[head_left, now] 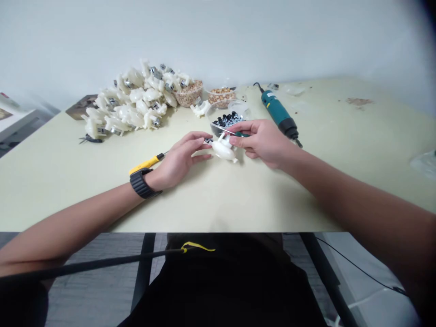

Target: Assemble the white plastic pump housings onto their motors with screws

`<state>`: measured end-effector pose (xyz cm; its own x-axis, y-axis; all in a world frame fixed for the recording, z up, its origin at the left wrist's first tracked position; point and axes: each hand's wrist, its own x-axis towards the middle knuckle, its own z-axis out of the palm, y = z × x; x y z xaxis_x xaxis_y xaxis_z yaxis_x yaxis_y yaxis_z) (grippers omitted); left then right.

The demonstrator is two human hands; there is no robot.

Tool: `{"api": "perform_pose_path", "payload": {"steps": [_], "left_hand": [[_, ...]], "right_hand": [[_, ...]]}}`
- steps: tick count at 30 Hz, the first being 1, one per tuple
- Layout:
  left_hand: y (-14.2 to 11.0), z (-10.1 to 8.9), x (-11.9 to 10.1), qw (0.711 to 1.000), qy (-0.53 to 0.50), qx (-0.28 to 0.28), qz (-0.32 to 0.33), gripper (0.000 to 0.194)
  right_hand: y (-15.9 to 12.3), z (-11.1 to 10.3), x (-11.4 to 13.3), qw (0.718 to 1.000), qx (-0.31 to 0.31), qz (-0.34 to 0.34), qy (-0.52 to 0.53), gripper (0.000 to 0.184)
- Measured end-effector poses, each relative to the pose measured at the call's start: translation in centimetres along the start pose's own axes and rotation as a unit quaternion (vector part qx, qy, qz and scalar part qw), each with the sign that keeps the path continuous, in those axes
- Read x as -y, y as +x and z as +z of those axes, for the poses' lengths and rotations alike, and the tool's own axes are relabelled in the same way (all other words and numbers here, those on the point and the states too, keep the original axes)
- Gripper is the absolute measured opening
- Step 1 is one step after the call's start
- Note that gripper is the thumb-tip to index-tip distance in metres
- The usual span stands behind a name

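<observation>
Nearest us, a black cord (112, 262) with a yellow tie (199, 246) crosses in front of our dark clothing (221, 286), lower than both grips and below the edge of the tabletop (211, 204). Beyond our left grip (180, 159) and off to its left, we have a heap of white plastic pieces (136, 104), many with metal parts showing, and small dark pliers (91, 139) at the heap's near side. Just left of the same grip, a yellow screwdriver (146, 165) lies on the tabletop, its shaft reaching behind our hand; we wear a black watch (143, 183) on that wrist. Our left grip is loosely curved, fingers apart, at the small metal end of the white figure (223, 149); we cannot tell whether it pinches that end. The white figure sits between our two grips. Beyond them stand two clear tubs of brown bits (189, 95) (221, 96) and, nearer, a clear tub of screws (231, 119) with black parts in it. Our right grip (235, 135) is closed around a green-handled screwdriver (242, 134), its fingers also against the figure. Beyond and right of that grip lies a green power tool (277, 110); farther right are brown crumbs (359, 101) and clear plastic (424, 163).
</observation>
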<state>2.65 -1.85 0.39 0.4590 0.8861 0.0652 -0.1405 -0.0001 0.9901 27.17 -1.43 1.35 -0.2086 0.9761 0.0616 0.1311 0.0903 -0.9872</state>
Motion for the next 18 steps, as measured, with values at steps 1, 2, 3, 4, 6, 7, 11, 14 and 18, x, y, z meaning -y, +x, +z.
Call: {"api": "perform_pose_path", "payload": {"steps": [1,2,3,4,6,7,11,14,18], "left_hand": [[0.1,-0.2,0.0,0.999,0.036,-0.003,0.02,0.026],[0.1,-0.5,0.1,0.996,0.073,0.0,0.042,0.026],[0.1,-0.7,0.2,0.992,0.107,0.01,0.059,0.027],[0.1,-0.8,0.2,0.988,0.137,0.023,0.07,0.027],[0.0,-1.1,0.3,0.98,0.181,0.045,0.073,0.029],[-0.1,-1.2,0.4,0.976,0.2,0.052,0.071,0.029],[-0.3,-1.4,0.4,0.959,0.263,0.058,0.085,0.029],[-0.4,-1.4,0.2,0.946,0.301,0.056,0.106,0.029],[-0.5,-1.3,0.1,0.938,0.323,0.058,0.115,0.028]], "right_hand": [[0.2,-0.5,-0.1,1.0,0.011,0.007,0.006,0.042],[0.2,-0.9,-0.2,1.0,0.022,0.01,0.011,0.041],[0.3,-1.1,-0.2,0.999,0.032,0.01,0.015,0.039],[0.2,-1.2,-0.1,0.999,0.039,0.01,0.016,0.038],[0.0,-1.0,0.0,0.999,0.042,0.01,0.015,0.036],[-0.1,-0.8,0.1,0.999,0.041,0.009,0.012,0.036],[-0.6,-0.5,0.4,0.999,0.041,-0.013,-0.015,0.035],[-0.8,-0.5,0.7,0.997,0.044,-0.026,-0.056,0.031],[-1.0,-0.6,1.0,0.994,0.053,-0.038,-0.09,0.029]]}}
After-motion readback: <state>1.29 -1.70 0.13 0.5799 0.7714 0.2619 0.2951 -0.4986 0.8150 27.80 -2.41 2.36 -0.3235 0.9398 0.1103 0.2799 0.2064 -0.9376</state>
